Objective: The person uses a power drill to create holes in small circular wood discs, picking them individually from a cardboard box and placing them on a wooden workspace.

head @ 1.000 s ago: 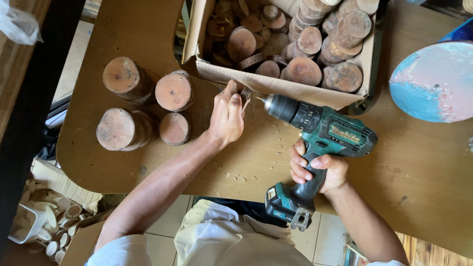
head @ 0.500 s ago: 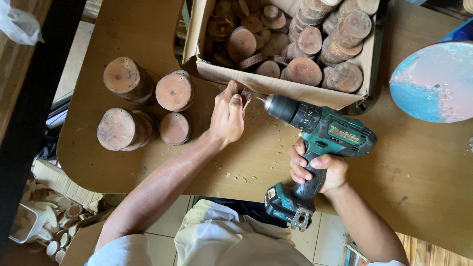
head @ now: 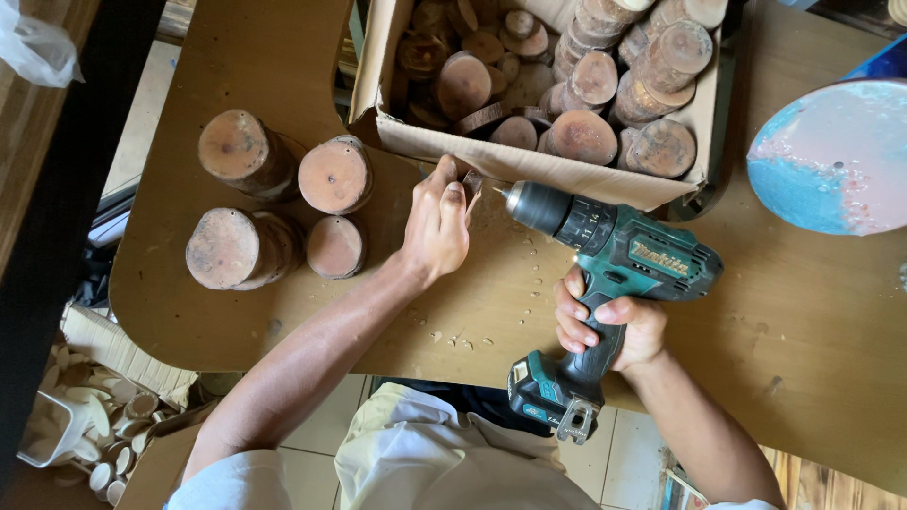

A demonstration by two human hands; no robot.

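Nothing much has shifted since the earlier frame; both hands stay put. Left hand (head: 436, 227) fingers pinch a small wood slice (head: 471, 185) upright on the table (head: 283, 302), just below the cardboard box (head: 529, 168). Drill (head: 614, 260) bit meets the slice. Right hand (head: 609, 321) fingers wrap the grip. Log stacks (head: 274, 203) sit left of box.

From my remote seat I see very little change across the second. The cordless drill (head: 614, 260) in my right hand (head: 614, 326) has edged slightly toward the left hand (head: 436, 227), so its chuck tip sits a touch closer to the small wooden piece (head: 471, 185) pinched there. The left hand's fingers (head: 453, 194) seem curled a bit tighter, though the piece is mostly hidden, so I can't be sure.
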